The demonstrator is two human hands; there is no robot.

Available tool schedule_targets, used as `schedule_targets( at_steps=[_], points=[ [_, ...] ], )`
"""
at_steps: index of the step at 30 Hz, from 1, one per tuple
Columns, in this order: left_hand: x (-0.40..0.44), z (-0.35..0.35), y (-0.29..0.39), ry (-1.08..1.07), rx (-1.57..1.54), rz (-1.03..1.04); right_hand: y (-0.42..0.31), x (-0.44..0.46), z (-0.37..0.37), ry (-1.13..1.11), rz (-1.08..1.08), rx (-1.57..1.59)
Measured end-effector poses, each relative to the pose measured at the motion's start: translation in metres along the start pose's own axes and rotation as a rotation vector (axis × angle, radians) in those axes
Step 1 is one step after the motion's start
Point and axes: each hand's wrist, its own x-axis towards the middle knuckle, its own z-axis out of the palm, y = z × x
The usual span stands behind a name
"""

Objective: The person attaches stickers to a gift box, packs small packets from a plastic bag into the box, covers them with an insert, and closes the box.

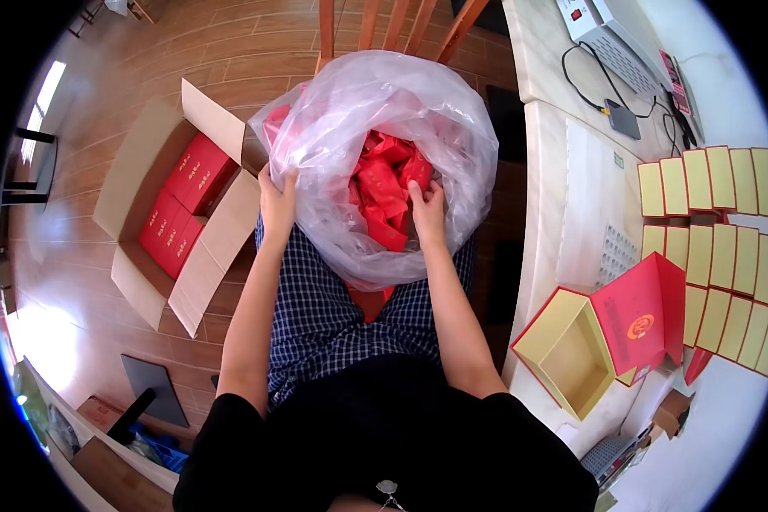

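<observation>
A large clear plastic bag [316,128] rests on my lap, its mouth facing up. Crumpled red packets [380,189] fill the middle of it; whether they are foil or cloth I cannot tell. At the bag's left side, my left hand [277,205] grips the plastic with thumb and fingers closed. Reaching into the mouth, my right hand [428,209] pinches one of the red packets [416,168] at the right of the pile. Part of its fingers is hidden by the packet and the plastic.
On the floor to the left stands an open cardboard carton [142,136] with red boxes [198,173] inside. The marble counter [542,179] at right bears an open red-and-gold gift box [576,363], rows of yellow boxes [721,256] and a grey machine [610,51]. A wooden chair [369,26] stands ahead.
</observation>
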Motion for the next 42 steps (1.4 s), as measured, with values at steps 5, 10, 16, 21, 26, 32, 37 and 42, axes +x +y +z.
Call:
schedule_targets(
  at_steps=[5, 10, 16, 21, 26, 32, 37, 42],
  points=[
    [-0.053, -0.006, 0.027, 0.162, -0.078, 0.197, 0.016, 0.000, 0.025, 0.085, -0.238, -0.272],
    [-0.097, -0.007, 0.065, 0.128, -0.027, 0.504, 0.015, 0.003, 0.027, 0.084, -0.181, -0.079],
    [-0.104, 0.014, 0.066, -0.341, -0.323, 0.233, 0.006, 0.024, 0.017, 0.004, 0.120, 0.417],
    [-0.094, 0.030, 0.050, -0.455, -0.381, 0.030, -0.008, 0.003, 0.009, 0.042, 0.073, 0.301],
    [-0.093, 0.037, 0.044, -0.485, -0.453, -0.154, -0.041, -0.041, 0.008, 0.134, -0.651, -0.345],
    [-0.101, 0.041, 0.042, -0.304, -0.379, -0.037, -0.026, -0.007, 0.034, -0.207, -0.820, -0.913],
    [-0.103, 0.032, 0.032, -0.298, -0.375, -0.085, -0.002, -0.005, 0.051, -0.260, -0.974, -0.951],
    [-0.097, 0.022, 0.035, -0.346, -0.407, -0.146, -0.008, -0.014, 0.027, -0.179, -0.838, -0.404]
  ],
)
